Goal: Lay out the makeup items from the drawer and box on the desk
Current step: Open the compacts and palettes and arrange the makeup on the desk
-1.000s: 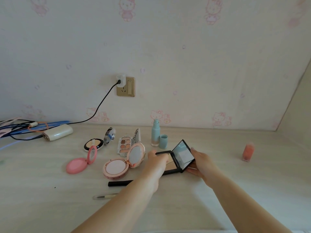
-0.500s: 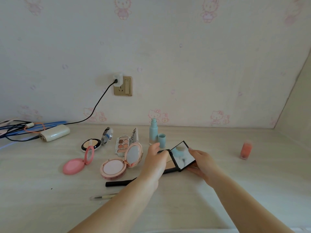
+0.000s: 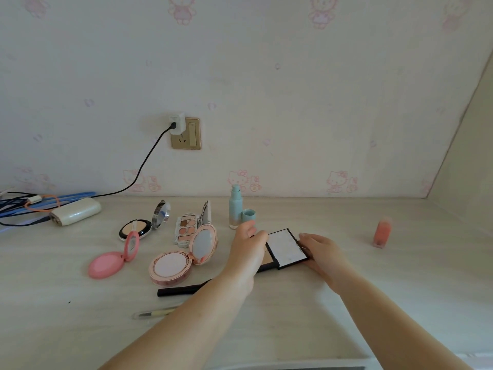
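- A black square compact (image 3: 286,249) lies open on the pale desk (image 3: 400,276), at centre, its mirrored lid tilted up toward the right.
- The left hand (image 3: 249,249) rests over the compact's left side, thumb raised; whether its fingers curl round the base, I cannot tell.
- The right hand (image 3: 321,251) holds the lid's right edge, fingers together behind it.
- Left of it: a rose-gold cushion compact (image 3: 184,256), a pink round mirror case (image 3: 113,259), an eyeshadow palette (image 3: 190,228) and a black-rimmed powder compact (image 3: 142,222), all open.
- Far side, just beyond the left hand: an upright blue bottle (image 3: 235,206) with its cap (image 3: 249,215) beside it.
- Far right: an orange bottle (image 3: 382,232), well apart.
- Near: a black pencil (image 3: 181,289) and a brush (image 3: 153,313).
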